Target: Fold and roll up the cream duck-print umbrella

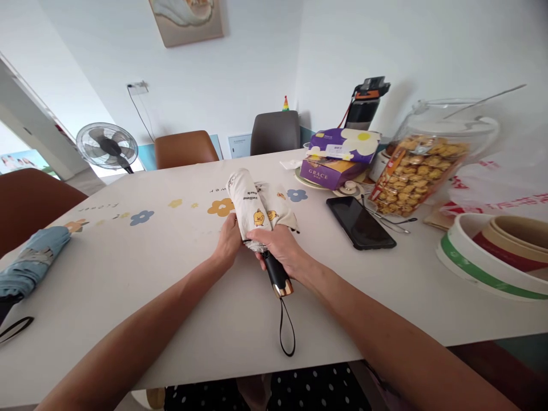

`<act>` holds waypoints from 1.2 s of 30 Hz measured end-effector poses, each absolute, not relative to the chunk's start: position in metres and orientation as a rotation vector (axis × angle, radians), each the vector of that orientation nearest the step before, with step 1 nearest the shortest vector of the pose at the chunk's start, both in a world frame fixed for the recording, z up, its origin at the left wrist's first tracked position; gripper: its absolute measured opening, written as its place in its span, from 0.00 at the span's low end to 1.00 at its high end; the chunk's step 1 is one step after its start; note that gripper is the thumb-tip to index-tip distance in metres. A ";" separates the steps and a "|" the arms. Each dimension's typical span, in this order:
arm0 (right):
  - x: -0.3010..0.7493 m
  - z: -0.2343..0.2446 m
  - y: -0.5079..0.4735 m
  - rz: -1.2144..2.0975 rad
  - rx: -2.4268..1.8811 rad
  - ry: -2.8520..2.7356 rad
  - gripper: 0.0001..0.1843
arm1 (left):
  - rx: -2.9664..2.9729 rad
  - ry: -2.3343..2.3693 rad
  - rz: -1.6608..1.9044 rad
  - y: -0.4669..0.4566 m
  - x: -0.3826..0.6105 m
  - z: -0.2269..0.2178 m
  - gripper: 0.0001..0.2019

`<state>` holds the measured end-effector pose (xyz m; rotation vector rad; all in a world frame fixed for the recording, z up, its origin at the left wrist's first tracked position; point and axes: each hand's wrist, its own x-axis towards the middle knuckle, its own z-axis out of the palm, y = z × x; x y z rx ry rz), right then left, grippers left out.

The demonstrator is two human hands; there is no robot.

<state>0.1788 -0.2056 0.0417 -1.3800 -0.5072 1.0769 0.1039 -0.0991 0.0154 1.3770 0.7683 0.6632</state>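
Note:
A folded cream umbrella (248, 201) with yellow duck prints lies across the white table (171, 274) in front of me. Its black handle (276, 273) has a gold end cap and a black wrist loop trailing toward the table's near edge. My left hand (228, 238) is wrapped round the left side of the folded canopy near its lower end. My right hand (277, 244) is closed over the canopy's lower end where it meets the handle. Loose cream fabric (280, 214) spreads on the table to the right of the roll.
A folded blue umbrella (29, 264) lies at the left edge. A black phone (360, 222), a purple box (338, 157), a jar of snacks (422, 162) and stacked bowls (492, 251) crowd the right side. Chairs and a fan (107, 145) stand behind the table.

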 end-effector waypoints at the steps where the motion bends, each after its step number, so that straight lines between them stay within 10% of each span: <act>1: 0.180 0.042 -0.205 1.072 -1.371 -0.494 0.10 | 1.370 0.769 0.635 -0.098 0.105 0.018 0.05; 36: 0.184 0.042 -0.207 1.264 -1.177 -0.475 0.11 | 1.725 0.310 0.114 -0.071 0.092 0.037 0.20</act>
